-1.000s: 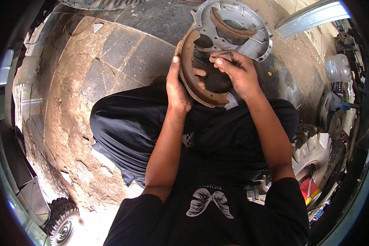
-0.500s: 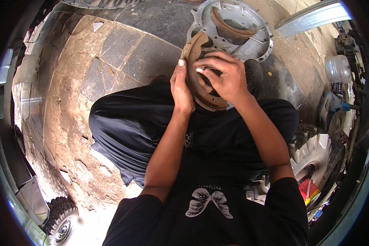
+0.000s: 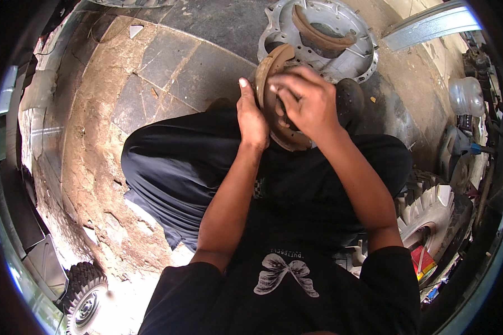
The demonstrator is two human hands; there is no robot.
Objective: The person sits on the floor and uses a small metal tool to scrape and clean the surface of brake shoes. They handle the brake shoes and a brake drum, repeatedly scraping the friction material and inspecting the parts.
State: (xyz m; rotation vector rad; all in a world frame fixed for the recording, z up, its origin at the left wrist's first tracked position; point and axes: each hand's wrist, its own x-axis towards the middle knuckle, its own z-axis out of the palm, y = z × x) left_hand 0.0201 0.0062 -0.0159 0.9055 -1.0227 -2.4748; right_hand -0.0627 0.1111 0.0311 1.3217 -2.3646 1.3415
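Observation:
A rusty brown, curved brake shoe [image 3: 267, 72] is held tilted above my lap. Along its outer curve lies my left hand [image 3: 252, 120], thumb pointing up and fingers hidden behind the shoe; it grips the piece. My right hand [image 3: 307, 100] is at the inner side of the curve, thumb and forefinger pinched together and the other fingers curled against the shoe. Motion smears those fingertips, and whatever they may hold is too small to make out. Beyond my hands, a second brake shoe [image 3: 318, 34] rests on a round grey metal housing [image 3: 349, 70] with holes and studs.
Stone tiles [image 3: 170, 72] and bare dirt make up the floor. A silver metal channel [image 3: 430, 28] lies at the far right. On the right are a clear plastic jug [image 3: 465, 96], a treaded tyre [image 3: 427, 209] and a red packet [image 3: 423, 261]. A small wheel [image 3: 86, 307] stands lower left.
My right hand has shifted slightly along the inner side of the brake shoe and is now blurred. The left thumb has come a little away from the shoe's outer edge. The view has shifted slightly.

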